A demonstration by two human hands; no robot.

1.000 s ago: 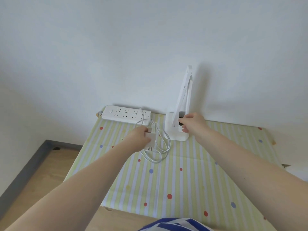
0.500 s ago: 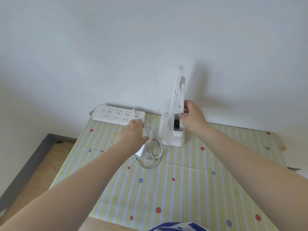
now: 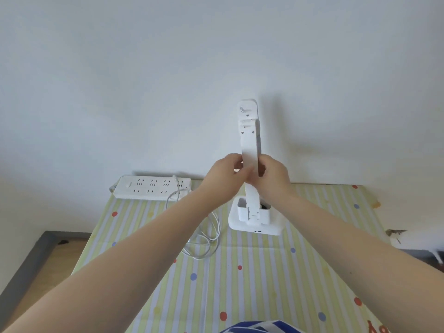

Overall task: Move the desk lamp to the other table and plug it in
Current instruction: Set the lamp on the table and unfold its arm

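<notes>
While both hands close on the folded stem of the white plastic desk lamp, the lamp stands upright at the far side of the worktop, which is covered by a yellow-striped, dotted cloth, its square base flat on the cloth just before the white wall. The left hand wraps its fingers round the stem from the left, and the right hand pinches it from the right, so each grip is closed on the lamp at about mid-height. To the left, against the wall, lies a long white power strip, and a loose white cable runs from its right end into coils on the cloth beside the base. Something does seem to sit in the rightmost socket, though whether it is the lamp's own plug cannot be told for certain.

By the look of it, the lamp is already set down on its table and the step in hand is unfolding or adjusting its arm. Next comes raising the head away from the stem while the base stays planted, which calls for a steadying hold low down and a gentle pull at the hinge; a hard pull could tip the light base.
</notes>
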